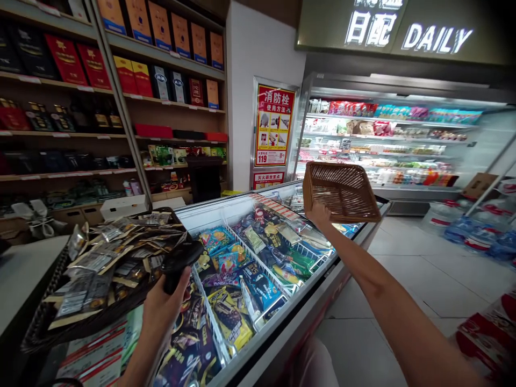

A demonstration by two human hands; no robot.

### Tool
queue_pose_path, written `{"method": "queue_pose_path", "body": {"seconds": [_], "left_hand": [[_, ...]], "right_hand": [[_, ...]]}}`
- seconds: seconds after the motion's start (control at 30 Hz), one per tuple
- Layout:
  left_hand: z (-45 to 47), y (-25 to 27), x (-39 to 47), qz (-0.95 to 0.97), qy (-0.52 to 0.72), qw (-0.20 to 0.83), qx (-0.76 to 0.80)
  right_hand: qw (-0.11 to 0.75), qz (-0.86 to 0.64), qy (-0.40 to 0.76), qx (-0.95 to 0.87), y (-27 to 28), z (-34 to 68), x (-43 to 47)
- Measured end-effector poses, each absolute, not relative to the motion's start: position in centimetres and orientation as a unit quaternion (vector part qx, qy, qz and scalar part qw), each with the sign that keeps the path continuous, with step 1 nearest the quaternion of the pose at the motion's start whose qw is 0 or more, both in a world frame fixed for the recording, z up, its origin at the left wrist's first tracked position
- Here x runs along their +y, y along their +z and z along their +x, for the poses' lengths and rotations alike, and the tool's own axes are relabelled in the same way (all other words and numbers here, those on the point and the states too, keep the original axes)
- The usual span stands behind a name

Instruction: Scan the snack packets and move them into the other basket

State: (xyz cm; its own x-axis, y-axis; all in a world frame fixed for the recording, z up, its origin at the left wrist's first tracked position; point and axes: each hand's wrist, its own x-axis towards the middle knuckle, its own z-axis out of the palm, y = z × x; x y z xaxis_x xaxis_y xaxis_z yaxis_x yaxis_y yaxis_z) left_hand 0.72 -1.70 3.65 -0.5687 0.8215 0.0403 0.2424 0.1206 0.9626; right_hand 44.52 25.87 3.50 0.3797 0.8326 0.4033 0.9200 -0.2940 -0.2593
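Note:
My left hand [167, 298] is wrapped round the handle of a black handheld barcode scanner [183, 257], held over the near left end of the chest freezer. Beside it, a dark woven basket [38, 322] is heaped with small clear-fronted snack packets [116, 247]. With my arm stretched out, my right hand [320, 214] grips the near left edge of a brown wicker basket [342, 188]. That basket is tilted towards me above the far part of the freezer, and no goods show inside it.
The chest freezer [274, 336] holds wire compartments of wrapped ice creams [229, 317]. Shelves of boxes and bottles [161, 86] stand at the left. A lit refrigerated display [379, 134] is at the back right. Large water bottles [479, 231] and red packages [492, 333] stand on the right-hand floor.

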Motion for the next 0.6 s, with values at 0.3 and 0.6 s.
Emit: {"method": "queue_pose_path", "body": {"seconds": [0.3, 0.6], "left_hand": [[-0.1, 2.0, -0.9, 0.376, 0.533, 0.287, 0.702], [0.5, 2.4, -1.6, 0.400, 0.546, 0.259, 0.689]], "right_hand": [[0.308, -0.704, 0.037, -0.639, -0.8, 25.5, 24.4], [0.318, -0.636, 0.127, -0.691, -3.3, 15.9, 26.2]]}}
